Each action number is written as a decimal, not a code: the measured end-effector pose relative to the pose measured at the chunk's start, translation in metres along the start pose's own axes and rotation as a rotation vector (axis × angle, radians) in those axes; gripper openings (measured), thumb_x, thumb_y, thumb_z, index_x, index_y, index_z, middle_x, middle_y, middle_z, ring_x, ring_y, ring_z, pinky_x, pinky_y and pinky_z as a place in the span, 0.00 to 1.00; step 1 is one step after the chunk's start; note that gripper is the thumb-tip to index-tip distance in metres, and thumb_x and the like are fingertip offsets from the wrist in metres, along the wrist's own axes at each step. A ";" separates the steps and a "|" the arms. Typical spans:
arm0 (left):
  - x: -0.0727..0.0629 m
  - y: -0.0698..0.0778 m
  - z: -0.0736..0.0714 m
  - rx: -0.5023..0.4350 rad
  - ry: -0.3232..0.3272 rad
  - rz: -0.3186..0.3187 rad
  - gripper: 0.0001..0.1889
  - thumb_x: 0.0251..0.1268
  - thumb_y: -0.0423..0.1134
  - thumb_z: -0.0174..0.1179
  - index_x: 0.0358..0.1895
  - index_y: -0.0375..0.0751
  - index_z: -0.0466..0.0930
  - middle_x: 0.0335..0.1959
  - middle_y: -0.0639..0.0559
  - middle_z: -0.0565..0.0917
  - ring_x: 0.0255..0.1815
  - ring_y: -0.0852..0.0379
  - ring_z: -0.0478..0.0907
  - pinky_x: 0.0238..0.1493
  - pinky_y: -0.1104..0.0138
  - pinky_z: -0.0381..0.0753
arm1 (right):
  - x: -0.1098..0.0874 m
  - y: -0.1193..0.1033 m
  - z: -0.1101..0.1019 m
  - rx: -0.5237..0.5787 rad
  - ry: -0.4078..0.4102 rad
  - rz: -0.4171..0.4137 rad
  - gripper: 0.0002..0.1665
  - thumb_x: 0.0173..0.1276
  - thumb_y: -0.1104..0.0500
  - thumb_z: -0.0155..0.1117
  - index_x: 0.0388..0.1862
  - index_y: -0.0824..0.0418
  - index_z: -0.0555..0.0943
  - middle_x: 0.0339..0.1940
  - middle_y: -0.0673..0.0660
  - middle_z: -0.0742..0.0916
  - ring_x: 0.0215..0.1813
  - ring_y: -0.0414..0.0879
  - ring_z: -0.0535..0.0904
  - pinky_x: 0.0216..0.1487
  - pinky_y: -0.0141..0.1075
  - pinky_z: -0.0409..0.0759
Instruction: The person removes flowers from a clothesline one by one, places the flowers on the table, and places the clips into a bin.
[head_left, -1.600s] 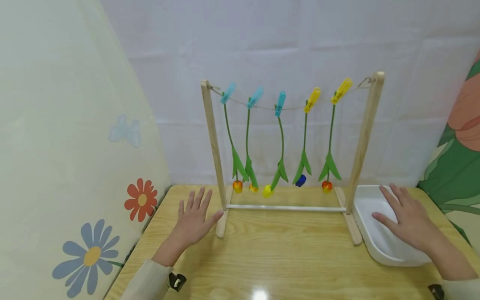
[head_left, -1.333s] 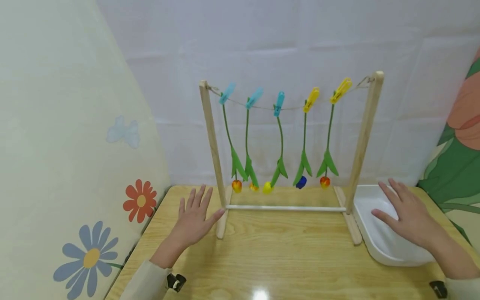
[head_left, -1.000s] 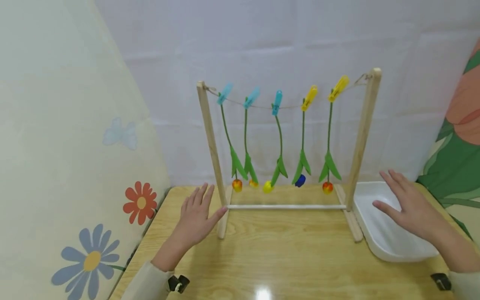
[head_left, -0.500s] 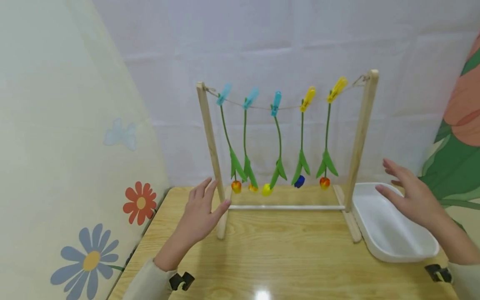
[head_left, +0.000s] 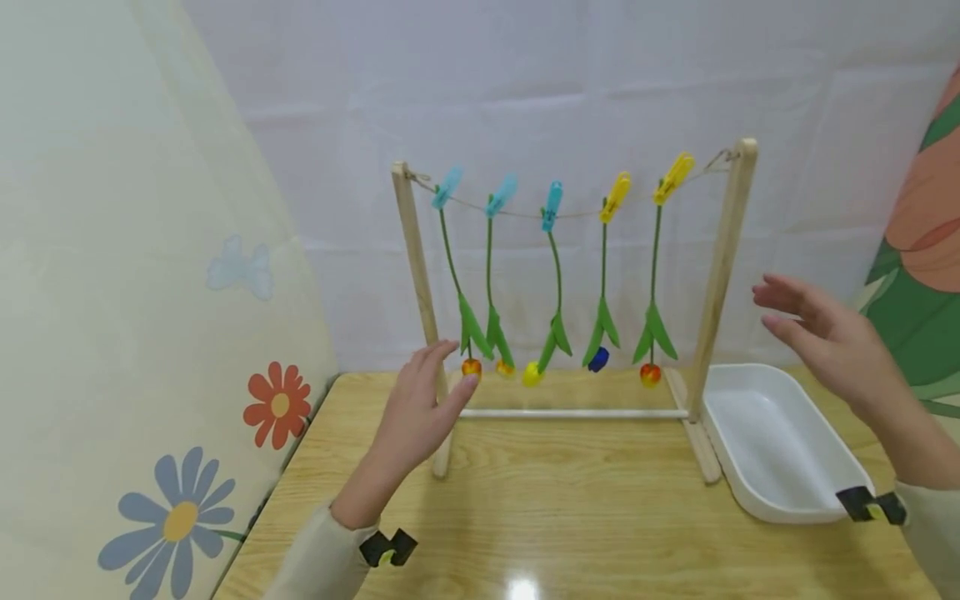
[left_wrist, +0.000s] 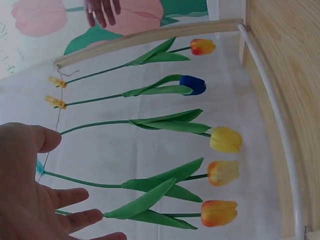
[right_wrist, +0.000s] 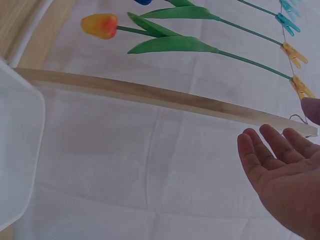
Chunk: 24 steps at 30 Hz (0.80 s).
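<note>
Several artificial tulips hang head-down from a string on a wooden frame. Three blue clothespins and two yellow clothespins grip their stems. The heads include a yellow tulip, a blue tulip and a red-orange tulip at the right. My left hand is raised in front of the frame's left post, fingers apart, overlapping the leftmost tulip. Right of the right post, my right hand is held up with relaxed, slightly bent fingers. Both hands hold nothing.
A white tray stands on the wooden table, beside the frame's right foot. Low between the posts runs a white crossbar. Behind hangs a white cloth, with flower-patterned panels at both sides.
Both hands have risen from low, spread positions. The left has moved up and right toward the leftmost tulip; the right has lifted up from over the tray. The tulips sway slightly.
</note>
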<state>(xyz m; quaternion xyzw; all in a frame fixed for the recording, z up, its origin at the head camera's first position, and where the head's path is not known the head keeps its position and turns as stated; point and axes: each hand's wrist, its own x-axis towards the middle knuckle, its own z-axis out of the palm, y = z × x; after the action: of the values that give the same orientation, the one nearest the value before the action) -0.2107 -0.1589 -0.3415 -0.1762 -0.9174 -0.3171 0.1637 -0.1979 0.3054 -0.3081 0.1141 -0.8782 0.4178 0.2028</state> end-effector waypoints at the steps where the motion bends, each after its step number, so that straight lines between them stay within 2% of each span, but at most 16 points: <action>1: 0.002 0.002 0.001 -0.009 0.000 0.001 0.33 0.75 0.56 0.55 0.74 0.40 0.66 0.74 0.39 0.67 0.74 0.36 0.63 0.70 0.37 0.64 | 0.002 -0.002 -0.001 0.026 0.004 0.001 0.32 0.80 0.55 0.55 0.79 0.58 0.63 0.65 0.46 0.78 0.57 0.20 0.70 0.51 0.11 0.68; 3: 0.004 0.007 0.004 -0.034 -0.004 0.005 0.32 0.76 0.55 0.56 0.74 0.39 0.67 0.74 0.40 0.68 0.74 0.37 0.63 0.71 0.38 0.64 | 0.005 -0.007 -0.003 0.080 0.013 -0.012 0.30 0.80 0.56 0.55 0.78 0.58 0.66 0.61 0.38 0.79 0.57 0.23 0.73 0.52 0.12 0.70; 5: 0.007 0.012 0.007 -0.058 -0.002 0.010 0.32 0.76 0.55 0.55 0.74 0.39 0.67 0.73 0.41 0.69 0.74 0.38 0.64 0.71 0.39 0.65 | 0.009 -0.012 -0.004 0.135 0.025 -0.034 0.28 0.80 0.58 0.55 0.76 0.58 0.68 0.59 0.35 0.80 0.58 0.26 0.76 0.53 0.14 0.72; 10: 0.012 0.021 0.013 -0.127 0.021 0.025 0.31 0.76 0.54 0.55 0.73 0.40 0.68 0.71 0.42 0.72 0.70 0.40 0.69 0.67 0.40 0.70 | 0.018 -0.024 -0.007 0.197 0.058 -0.060 0.25 0.79 0.60 0.55 0.73 0.59 0.72 0.58 0.38 0.83 0.57 0.30 0.79 0.52 0.17 0.76; 16: 0.019 0.028 0.020 -0.215 0.044 0.059 0.29 0.75 0.50 0.57 0.72 0.41 0.70 0.68 0.44 0.75 0.65 0.40 0.73 0.62 0.43 0.75 | 0.028 -0.033 -0.008 0.236 0.085 -0.032 0.26 0.79 0.55 0.55 0.73 0.58 0.72 0.58 0.41 0.84 0.56 0.31 0.80 0.50 0.18 0.77; 22: 0.022 0.034 0.024 -0.278 0.047 0.047 0.27 0.74 0.49 0.58 0.72 0.46 0.70 0.68 0.47 0.74 0.66 0.41 0.71 0.64 0.43 0.73 | 0.037 -0.041 -0.007 0.514 0.108 -0.068 0.23 0.77 0.61 0.59 0.69 0.61 0.75 0.57 0.49 0.85 0.53 0.37 0.83 0.50 0.21 0.80; 24: 0.024 0.036 0.025 -0.289 0.042 0.042 0.27 0.74 0.48 0.58 0.73 0.47 0.69 0.69 0.48 0.74 0.66 0.41 0.71 0.64 0.43 0.73 | 0.039 -0.043 -0.007 0.568 0.118 -0.085 0.22 0.76 0.62 0.60 0.67 0.62 0.76 0.56 0.49 0.86 0.52 0.38 0.84 0.49 0.22 0.80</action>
<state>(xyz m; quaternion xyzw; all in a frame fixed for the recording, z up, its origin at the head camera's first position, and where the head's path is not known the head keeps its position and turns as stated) -0.2209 -0.1110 -0.3316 -0.2101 -0.8547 -0.4459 0.1626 -0.2153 0.2831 -0.2572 0.1786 -0.7072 0.6439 0.2308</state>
